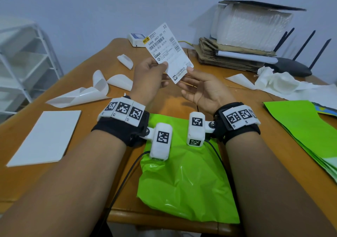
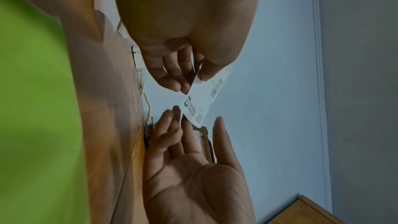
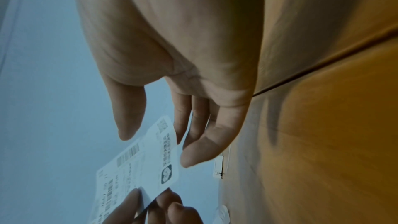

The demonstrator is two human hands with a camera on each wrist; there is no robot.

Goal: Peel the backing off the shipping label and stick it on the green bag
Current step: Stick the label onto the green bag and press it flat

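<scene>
Ok, we've got the shipping label (image 1: 168,51) held up mid-frame above the green bag (image 1: 184,185), left hand (image 1: 148,77) pinching its lower edge w/ thumb + fingers, right hand (image 1: 204,91) fingers spread, just touching the lower corner. Label's flat, print facing us; can't tell if backing's off. Risk imo: one-edge grip lets it flop, so adhesive folds on itself or lands crooked/wrinkled on the slick bag.

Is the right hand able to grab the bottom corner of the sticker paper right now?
Probably yes. The right hand is open, its fingers just beside the label the left hand pinches, with nothing between them.
</scene>
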